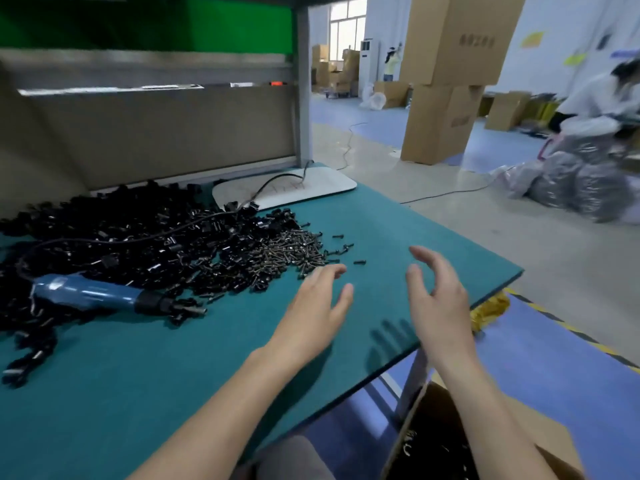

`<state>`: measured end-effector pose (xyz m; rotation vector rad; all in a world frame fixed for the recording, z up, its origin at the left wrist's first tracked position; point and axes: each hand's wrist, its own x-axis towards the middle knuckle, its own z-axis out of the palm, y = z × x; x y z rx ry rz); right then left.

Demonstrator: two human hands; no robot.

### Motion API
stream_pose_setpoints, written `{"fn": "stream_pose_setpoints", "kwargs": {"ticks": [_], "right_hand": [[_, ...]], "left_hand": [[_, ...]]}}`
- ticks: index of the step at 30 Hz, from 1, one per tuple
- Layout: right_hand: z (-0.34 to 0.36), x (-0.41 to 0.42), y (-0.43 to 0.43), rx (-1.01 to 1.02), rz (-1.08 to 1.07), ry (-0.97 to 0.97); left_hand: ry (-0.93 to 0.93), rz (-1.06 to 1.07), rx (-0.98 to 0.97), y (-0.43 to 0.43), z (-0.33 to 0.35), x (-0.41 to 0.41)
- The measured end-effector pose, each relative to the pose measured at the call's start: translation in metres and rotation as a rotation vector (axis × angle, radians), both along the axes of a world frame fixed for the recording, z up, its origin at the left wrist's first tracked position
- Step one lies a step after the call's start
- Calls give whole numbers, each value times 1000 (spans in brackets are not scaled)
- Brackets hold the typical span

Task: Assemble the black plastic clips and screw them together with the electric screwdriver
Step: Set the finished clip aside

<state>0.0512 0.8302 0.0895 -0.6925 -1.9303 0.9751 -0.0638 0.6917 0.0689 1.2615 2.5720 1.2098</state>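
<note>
At 5 o'clock, nearest me, an open box (450, 441) sits below the counter (145, 386) edge with dark parts inside. My left hand (313, 311) hovers palm-down over the green mat, fingers (332, 273) spread and holding nothing — its tips near the screws (287, 252). My right hand (438, 299) hangs at 3 o'clock of it, on edge, fingers loosely curled and apart, empty. At 9 o'clock the blue screwdriver (104, 296) lies on its side, tip pointing right, resting against the clips (114, 233) — a big black heap stretching to 11 o'clock. The screws lie just right of that heap. A white board (322, 188) lies beyond, at 12 o'clock.
</note>
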Motion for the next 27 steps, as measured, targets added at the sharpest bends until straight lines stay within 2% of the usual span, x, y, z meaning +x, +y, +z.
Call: {"fn": "stream_pose_setpoints", "kwargs": {"ticks": [4, 6, 9, 12, 19, 23, 27], "right_hand": [[-19, -81, -65, 119, 314, -191], [-30, -125, -101, 250, 410, -365], [-47, -169, -136, 403, 461, -583], [-56, -208, -157, 552, 452, -667], [-59, -256, -161, 672, 381, -583], [-57, -273, -156, 663, 410, -546], [-59, -276, -153, 663, 426, -534]], "left_hand": [[367, 353, -202, -94, -22, -45], [466, 497, -281, -142, -27, -65], [331, 669, -329, -181, -30, -80], [197, 781, -221, -187, -28, -102], [272, 769, -114, -170, -18, -152], [333, 740, -245, -167, -23, -160], [360, 710, -299, -166, -26, -165]]}}
